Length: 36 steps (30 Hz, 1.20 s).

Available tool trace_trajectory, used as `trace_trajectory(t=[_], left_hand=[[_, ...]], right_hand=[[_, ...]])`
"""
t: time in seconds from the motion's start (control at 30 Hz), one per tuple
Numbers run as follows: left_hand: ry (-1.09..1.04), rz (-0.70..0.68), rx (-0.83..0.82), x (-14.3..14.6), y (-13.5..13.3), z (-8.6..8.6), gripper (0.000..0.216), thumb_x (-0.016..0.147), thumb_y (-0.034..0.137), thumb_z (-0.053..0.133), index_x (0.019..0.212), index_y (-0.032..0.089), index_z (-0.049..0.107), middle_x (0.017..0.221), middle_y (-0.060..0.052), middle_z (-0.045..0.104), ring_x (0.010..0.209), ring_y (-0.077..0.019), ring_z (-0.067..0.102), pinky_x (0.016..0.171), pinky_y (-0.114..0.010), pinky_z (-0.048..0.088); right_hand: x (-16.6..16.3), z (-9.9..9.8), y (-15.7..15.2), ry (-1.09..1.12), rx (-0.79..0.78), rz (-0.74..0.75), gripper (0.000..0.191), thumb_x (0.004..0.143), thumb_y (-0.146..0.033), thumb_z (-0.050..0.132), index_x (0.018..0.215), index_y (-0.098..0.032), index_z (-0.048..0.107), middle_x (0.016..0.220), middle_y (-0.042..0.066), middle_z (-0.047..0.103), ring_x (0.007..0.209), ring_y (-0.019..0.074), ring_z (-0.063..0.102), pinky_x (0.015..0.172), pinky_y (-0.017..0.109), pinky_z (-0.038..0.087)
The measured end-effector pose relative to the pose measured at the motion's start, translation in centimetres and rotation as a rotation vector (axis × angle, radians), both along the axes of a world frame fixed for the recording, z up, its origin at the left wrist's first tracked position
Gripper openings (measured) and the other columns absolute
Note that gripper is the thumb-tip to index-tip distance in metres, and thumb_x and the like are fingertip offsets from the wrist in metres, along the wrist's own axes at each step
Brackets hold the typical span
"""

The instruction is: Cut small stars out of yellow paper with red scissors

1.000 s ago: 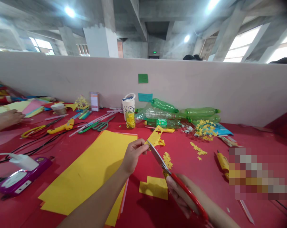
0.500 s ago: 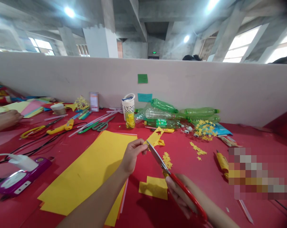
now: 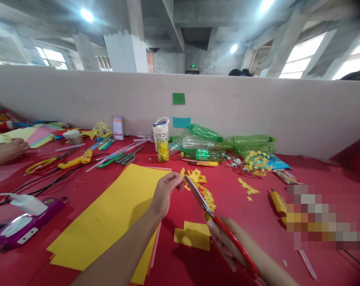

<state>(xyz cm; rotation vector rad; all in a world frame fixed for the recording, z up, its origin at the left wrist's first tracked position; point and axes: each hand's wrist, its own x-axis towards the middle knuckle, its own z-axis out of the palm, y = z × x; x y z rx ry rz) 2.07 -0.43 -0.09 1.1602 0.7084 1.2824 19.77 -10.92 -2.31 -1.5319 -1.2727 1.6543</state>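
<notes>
My left hand (image 3: 165, 194) pinches a small yellow paper piece (image 3: 182, 172) between thumb and fingers. In my right hand (image 3: 226, 242) is a pair of red-handled scissors (image 3: 199, 196), its blades pointing up and left, the tips close to that piece. Below the blades lie yellow paper scraps (image 3: 198, 175) and a small heap of yellow paper stars (image 3: 210, 200). Two overlapping yellow paper rectangles (image 3: 193, 235) rest on the table near my right hand. A stack of yellow paper sheets (image 3: 108, 214) lies under and left of my left forearm.
Green plastic bottles (image 3: 208, 133) and a white cup (image 3: 160, 131) stand or lie along the partition. More stars (image 3: 257, 163) sit at right, near a yellow glue gun (image 3: 278, 204). Left are a purple power strip (image 3: 28, 222), cables, another glue gun (image 3: 75, 159) and another person's hand (image 3: 11, 149).
The larger yellow offcut has come away from my left hand and dropped onto the scraps. A small piece stays in my fingers. Both hands have barely moved.
</notes>
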Motion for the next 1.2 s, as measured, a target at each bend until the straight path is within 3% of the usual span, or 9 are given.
trace_trajectory(t=[0.47, 0.73, 1.2], left_hand=[[0.005, 0.062, 0.014, -0.1, 0.0, 0.1, 0.011, 0.074, 0.02, 0.057, 0.064, 0.016, 0.056, 0.058, 0.002, 0.051, 0.059, -0.0097, 0.044, 0.06, -0.022, 0.036], [0.063, 0.025, 0.027, -0.3, 0.1, 0.1, 0.011, 0.073, 0.019, 0.057, 0.062, 0.017, 0.056, 0.052, 0.004, 0.044, 0.052, -0.0081, 0.038, 0.054, -0.022, 0.03], [0.055, 0.005, 0.007, -0.5, 0.3, 0.1, 0.009, 0.071, 0.02, 0.058, 0.062, 0.017, 0.057, 0.052, 0.004, 0.045, 0.053, -0.0088, 0.038, 0.054, -0.022, 0.031]], right_hand=[[0.2, 0.1, -0.5, -0.07, 0.069, -0.012, 0.044, 0.079, -0.061, 0.048, 0.066, -0.019, 0.042, 0.039, -0.011, 0.036, 0.029, 0.0041, 0.037, 0.029, 0.014, 0.031], [0.2, 0.7, -0.6, -0.088, 0.132, 0.029, 0.044, 0.082, -0.059, 0.046, 0.063, -0.019, 0.041, 0.038, -0.01, 0.037, 0.029, 0.0045, 0.037, 0.031, 0.015, 0.025], [0.4, 1.7, -0.5, -0.087, 0.133, 0.074, 0.042, 0.08, -0.057, 0.049, 0.065, -0.019, 0.041, 0.039, -0.011, 0.036, 0.03, 0.0038, 0.036, 0.032, 0.014, 0.028]])
